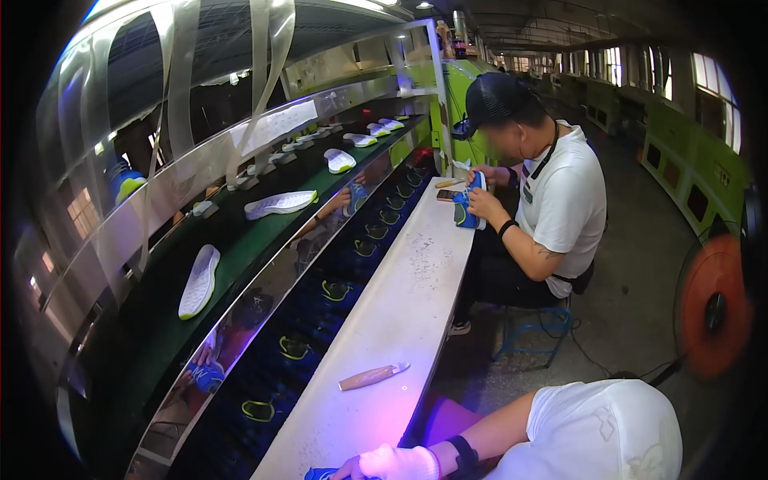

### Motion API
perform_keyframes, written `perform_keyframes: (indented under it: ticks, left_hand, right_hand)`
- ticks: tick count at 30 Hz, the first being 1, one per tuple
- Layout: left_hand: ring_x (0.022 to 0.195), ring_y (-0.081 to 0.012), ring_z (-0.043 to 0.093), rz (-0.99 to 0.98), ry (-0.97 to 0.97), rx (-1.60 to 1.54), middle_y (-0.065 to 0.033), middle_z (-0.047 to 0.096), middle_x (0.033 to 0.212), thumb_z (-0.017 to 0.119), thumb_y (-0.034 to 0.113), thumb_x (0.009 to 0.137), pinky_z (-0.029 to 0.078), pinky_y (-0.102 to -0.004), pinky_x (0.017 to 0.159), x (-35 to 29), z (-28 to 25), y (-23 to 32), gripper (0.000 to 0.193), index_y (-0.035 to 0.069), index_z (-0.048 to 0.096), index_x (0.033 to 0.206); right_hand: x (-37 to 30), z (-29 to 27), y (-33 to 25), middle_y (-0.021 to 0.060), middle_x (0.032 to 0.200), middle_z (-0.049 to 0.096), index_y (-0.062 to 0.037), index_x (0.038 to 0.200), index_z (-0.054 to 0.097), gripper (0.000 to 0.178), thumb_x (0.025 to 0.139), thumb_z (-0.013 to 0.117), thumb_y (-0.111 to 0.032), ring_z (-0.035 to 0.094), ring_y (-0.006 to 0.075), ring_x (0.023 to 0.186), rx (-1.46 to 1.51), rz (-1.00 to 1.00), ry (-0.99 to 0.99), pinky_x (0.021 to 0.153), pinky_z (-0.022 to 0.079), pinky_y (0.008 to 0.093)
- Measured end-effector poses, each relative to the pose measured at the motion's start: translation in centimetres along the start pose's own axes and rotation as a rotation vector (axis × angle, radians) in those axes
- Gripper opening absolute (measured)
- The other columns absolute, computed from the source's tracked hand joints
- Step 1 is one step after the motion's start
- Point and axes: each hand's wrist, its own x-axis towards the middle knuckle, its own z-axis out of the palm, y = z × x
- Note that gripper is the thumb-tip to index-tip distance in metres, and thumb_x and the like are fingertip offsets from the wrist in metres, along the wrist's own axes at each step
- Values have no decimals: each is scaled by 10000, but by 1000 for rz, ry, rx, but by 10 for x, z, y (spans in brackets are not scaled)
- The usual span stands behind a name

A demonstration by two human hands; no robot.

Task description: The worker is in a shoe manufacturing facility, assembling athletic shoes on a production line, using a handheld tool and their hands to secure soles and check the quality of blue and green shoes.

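Observation:
My right arm reaches in from the lower right, in a white sleeve with a black band at the wrist. A white glove covers much of my right hand (392, 462), lit pink-violet, and its fingers curl on a blue shoe (320, 474) cut off by the lower edge. My left hand is not in view. Farther up the white bench (404, 280), a short knife (374, 377) with a wooden handle lies apart from my hand. The mirror-like strip (264, 300) beside the bench reflects a hand and a blue shoe.
A seated co-worker (560, 192) in a black cap holds another blue shoe (468, 206) at the bench's far end. White soles (200, 282) lie on the green conveyor (264, 228). Dark shoes (336, 290) line a lower channel. An orange fan (714, 308) stands right.

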Motion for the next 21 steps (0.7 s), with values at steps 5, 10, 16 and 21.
perform_keyframes:
  ticks: [5,10,16,21]
  left_hand:
    - [1103,-288,597,59,-189,69,-163,615,1208,680,264,1051,487,-456,999,26,-5,13,372,-43,613,1249]
    - [1287,-308,549,47,-143,95,-222,571,1365,563,241,1095,442,-458,1112,25,-2,-8,390,-58,586,1344]
    - [1334,-321,533,-28,-177,-305,-230,534,1427,617,233,1063,443,-474,1131,10,4,21,439,-56,560,1388]
    - [1381,-333,516,-329,77,-425,-238,496,1489,672,226,1031,445,-490,1150,4,3,41,507,-53,533,1431]
  right_hand:
    - [10,-18,15,127,1066,764,-23,1054,781,343,1064,637,-335,695,234,963,219,185,3,871,550,399]
    - [17,-23,-4,100,956,779,-63,1039,800,352,1008,710,-402,716,230,914,-696,190,-50,817,556,388]
    - [-3,-15,52,121,1212,750,-49,1250,743,374,999,730,-325,690,267,1123,-594,-32,-30,1007,528,421]
    - [-29,-9,90,258,1252,663,-11,1106,666,530,877,764,-478,671,439,1104,-695,-121,74,922,566,472]
